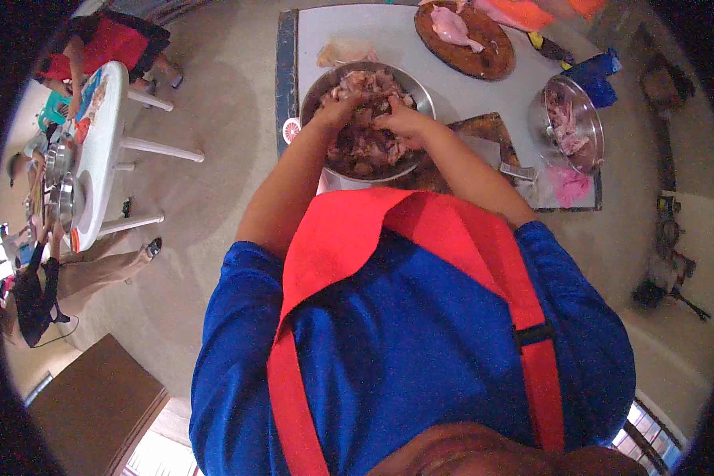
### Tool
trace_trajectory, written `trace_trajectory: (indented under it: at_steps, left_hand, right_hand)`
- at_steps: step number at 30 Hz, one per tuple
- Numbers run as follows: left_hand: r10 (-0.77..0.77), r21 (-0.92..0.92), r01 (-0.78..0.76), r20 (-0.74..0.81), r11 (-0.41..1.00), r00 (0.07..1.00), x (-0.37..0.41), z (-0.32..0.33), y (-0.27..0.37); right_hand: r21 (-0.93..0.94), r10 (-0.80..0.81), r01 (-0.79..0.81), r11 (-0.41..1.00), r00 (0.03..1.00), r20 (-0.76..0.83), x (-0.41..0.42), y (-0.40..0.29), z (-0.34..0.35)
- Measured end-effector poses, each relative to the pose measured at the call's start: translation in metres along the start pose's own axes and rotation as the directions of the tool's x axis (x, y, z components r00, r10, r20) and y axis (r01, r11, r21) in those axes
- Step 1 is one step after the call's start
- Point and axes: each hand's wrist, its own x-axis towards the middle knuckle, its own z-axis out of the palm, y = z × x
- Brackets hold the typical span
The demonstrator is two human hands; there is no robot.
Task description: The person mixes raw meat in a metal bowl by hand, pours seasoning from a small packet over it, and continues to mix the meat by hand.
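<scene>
Raw, cut-up meat pieces [366, 156] fill a round stainless steel bowl [429, 113] on the table in front of me. My left hand [340, 112] reaches into the bowl from the left, its fingers in among the pieces near the far side. From the right comes my right hand [406, 122], with its thumb and fingers spread around meat near the middle. Meat partly hides the fingertips of both hands, so a firm grip cannot be made out.
A poultry leg [452, 28] lies on a round wooden board [491, 65]. To the right, another steel bowl [597, 128] holds meat beside a pink plastic bag [568, 185]. A small white-and-pink fan [291, 130] is left of my bowl. People stand around a white table [116, 107].
</scene>
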Motion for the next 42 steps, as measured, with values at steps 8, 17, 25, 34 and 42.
trace_trajectory:
  at_steps: [8,17,25,34,42]
  left_hand:
    - [0.027,-0.43,0.355,0.667,0.83,0.745,-0.004,-0.01,0.001]
    - [0.086,-0.337,0.104,0.505,0.936,0.859,0.007,-0.001,-0.014]
    - [0.32,-0.398,-0.128,0.464,0.908,0.826,-0.031,-0.006,0.009]
    - [0.52,0.076,-0.59,0.391,0.804,0.759,-0.04,-0.017,0.021]
    - [0.772,0.403,-0.775,0.216,0.488,0.598,-0.037,-0.028,0.031]
  right_hand:
    - [0.43,0.018,-0.08,0.899,0.989,0.148,0.009,0.008,-0.004]
    - [0.456,-0.172,0.093,0.885,0.976,0.136,0.03,0.029,-0.005]
    - [0.537,-0.317,0.228,0.812,0.945,0.079,0.033,0.031,-0.01]
    - [-0.081,-0.381,0.375,0.924,0.92,-0.092,0.002,0.013,-0.015]
    - [-0.369,-0.318,0.222,0.903,0.921,-0.223,0.023,0.015,-0.03]
